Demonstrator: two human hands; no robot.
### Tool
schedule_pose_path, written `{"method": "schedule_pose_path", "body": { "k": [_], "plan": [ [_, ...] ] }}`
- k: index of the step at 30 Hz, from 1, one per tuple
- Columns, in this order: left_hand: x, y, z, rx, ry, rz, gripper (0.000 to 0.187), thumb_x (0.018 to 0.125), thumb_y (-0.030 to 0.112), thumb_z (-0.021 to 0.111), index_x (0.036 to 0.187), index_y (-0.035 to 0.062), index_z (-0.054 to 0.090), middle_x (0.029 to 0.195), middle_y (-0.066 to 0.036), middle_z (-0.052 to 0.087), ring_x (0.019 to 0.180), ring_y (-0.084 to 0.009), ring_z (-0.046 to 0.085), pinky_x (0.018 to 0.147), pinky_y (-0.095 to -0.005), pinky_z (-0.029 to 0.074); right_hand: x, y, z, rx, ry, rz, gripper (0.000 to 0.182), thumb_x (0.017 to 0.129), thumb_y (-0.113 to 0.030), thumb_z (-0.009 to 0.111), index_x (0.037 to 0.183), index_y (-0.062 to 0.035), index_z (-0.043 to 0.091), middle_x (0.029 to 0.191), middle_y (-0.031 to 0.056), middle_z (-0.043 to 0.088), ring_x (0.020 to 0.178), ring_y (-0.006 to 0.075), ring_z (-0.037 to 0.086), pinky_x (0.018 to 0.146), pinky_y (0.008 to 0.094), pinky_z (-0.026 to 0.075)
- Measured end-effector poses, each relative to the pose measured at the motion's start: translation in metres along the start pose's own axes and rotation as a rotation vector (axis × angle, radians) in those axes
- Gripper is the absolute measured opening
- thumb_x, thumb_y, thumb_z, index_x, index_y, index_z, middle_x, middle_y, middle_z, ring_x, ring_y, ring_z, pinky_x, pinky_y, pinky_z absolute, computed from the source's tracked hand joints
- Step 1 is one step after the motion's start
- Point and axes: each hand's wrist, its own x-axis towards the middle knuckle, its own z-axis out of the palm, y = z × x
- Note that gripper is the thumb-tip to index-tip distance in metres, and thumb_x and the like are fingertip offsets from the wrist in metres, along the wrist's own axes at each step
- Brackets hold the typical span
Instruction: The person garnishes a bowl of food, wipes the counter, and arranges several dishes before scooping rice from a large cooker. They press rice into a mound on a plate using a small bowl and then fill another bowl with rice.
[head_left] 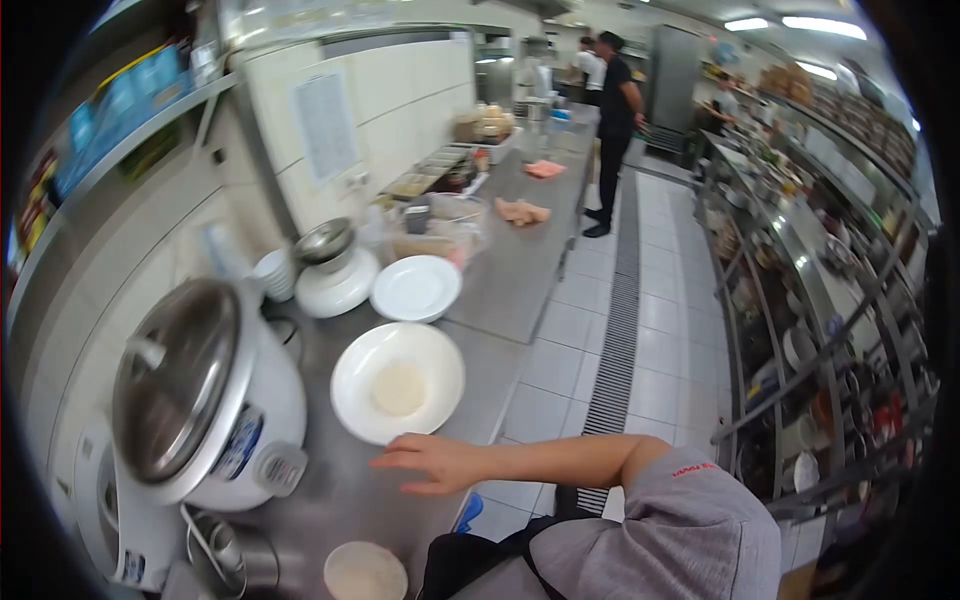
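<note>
My right hand (428,462) hovers palm down over the steel counter (335,490), its fingers apart and nothing held. Just beyond its fingers, a wide white bowl (345,385) holds a round, pale mound (399,389) at its centre. A smaller pale bowl (366,572) with whitish contents is at the bottom edge, nearer to me. A white plate (416,288) lies behind the wide bowl. My left hand is out of view.
A large cooker (275,400) with a metal lid stands left, near a metal container (262,560). Farther back are a scale (338,285), plastic bags and pink cloths (522,211). A person in black (616,110) stands in the aisle; racks line the right.
</note>
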Motion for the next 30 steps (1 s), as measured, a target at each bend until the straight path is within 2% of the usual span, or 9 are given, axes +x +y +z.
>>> {"method": "schedule_pose_path", "body": {
  "k": [9,13,16,18,19,22,24,26,30],
  "plan": [
    [0.104,-0.258,0.203,0.125,-0.301,-0.387,0.065,0.081,0.059,0.032,0.128,0.0143,0.038,0.129,-0.012,0.041,0.117,-0.0355,0.040,0.092,-0.0564,0.035,-0.213,0.043,-0.132,0.220,0.100,0.336,0.109,0.061,-0.026,0.074,0.138,-0.0039,-0.001,0.143,0.0175,0.004,0.132,0.0315,0.008,0.107,0.0382,0.009],
    [0.141,-0.364,0.221,0.703,-0.380,-0.084,0.065,0.084,0.056,0.026,0.127,0.0092,0.038,0.128,-0.013,0.042,0.115,-0.0309,0.043,0.095,-0.0483,0.036,-0.288,0.073,-0.179,0.068,0.332,0.540,0.114,0.060,-0.030,0.076,0.137,-0.0029,-0.005,0.141,0.0195,0.012,0.131,0.0320,0.013,0.106,0.0385,0.008],
    [0.161,-0.407,0.291,-0.012,-0.149,-0.651,0.061,0.088,0.052,0.024,0.125,0.0059,0.040,0.124,-0.013,0.046,0.112,-0.0297,0.047,0.094,-0.0442,0.038,-0.326,0.083,-0.231,0.147,0.499,0.626,0.124,0.055,-0.035,0.080,0.135,-0.0020,-0.009,0.137,0.0209,0.022,0.128,0.0332,0.023,0.105,0.0387,0.016],
    [0.187,-0.440,0.310,0.078,-0.116,-0.631,0.052,0.092,0.043,0.024,0.122,0.0050,0.043,0.121,-0.010,0.048,0.110,-0.0237,0.049,0.094,-0.0366,0.038,-0.344,0.093,-0.261,0.211,0.617,0.805,0.131,0.050,-0.035,0.084,0.134,-0.0006,-0.010,0.133,0.0207,0.030,0.123,0.0327,0.033,0.101,0.0376,0.026],
    [0.203,-0.460,0.312,0.154,-0.114,-0.451,0.044,0.094,0.035,0.026,0.118,0.0033,0.046,0.115,-0.011,0.052,0.105,-0.0206,0.052,0.091,-0.0325,0.040,-0.348,0.105,-0.274,0.145,0.685,0.712,0.134,0.045,-0.012,0.086,0.135,-0.0065,-0.013,0.120,0.0158,0.044,0.114,0.0253,0.044,0.098,0.0362,0.032],
    [0.258,-0.497,0.315,0.702,-0.298,-0.114,0.041,0.093,0.032,0.029,0.116,0.0030,0.048,0.111,-0.011,0.055,0.103,-0.0205,0.053,0.090,-0.0312,0.040,-0.369,0.144,-0.308,0.200,0.769,0.717,0.132,0.046,-0.005,0.083,0.136,-0.0094,-0.012,0.119,0.0154,0.045,0.113,0.0250,0.045,0.096,0.0361,0.034],
    [0.292,-0.509,0.344,0.735,-0.216,-0.059,0.034,0.093,0.026,0.032,0.106,0.0011,0.053,0.100,-0.008,0.058,0.093,-0.0168,0.054,0.084,-0.0278,0.041,-0.378,0.180,-0.328,0.273,0.846,0.717,0.132,0.044,-0.024,0.087,0.135,0.0003,-0.005,0.124,0.0200,0.037,0.110,0.0278,0.046,0.095,0.0360,0.036],
    [0.337,-0.522,0.360,0.967,-0.258,0.068,0.030,0.092,0.022,0.035,0.097,-0.0002,0.055,0.092,-0.008,0.058,0.086,-0.0151,0.054,0.080,-0.0270,0.041,-0.375,0.214,-0.361,0.239,0.819,0.745,0.129,0.047,-0.004,0.082,0.136,-0.0098,-0.011,0.120,0.0164,0.043,0.110,0.0258,0.047,0.094,0.0352,0.038],
    [0.451,-0.555,0.360,1.121,-0.237,0.103,0.027,0.092,0.019,0.036,0.092,-0.0005,0.055,0.086,-0.008,0.057,0.081,-0.0138,0.053,0.075,-0.0265,0.041,-0.365,0.306,-0.421,0.246,0.829,0.707,0.127,0.047,-0.006,0.083,0.137,-0.0075,-0.007,0.122,0.0171,0.040,0.109,0.0264,0.047,0.092,0.0355,0.040]
  ]
}}
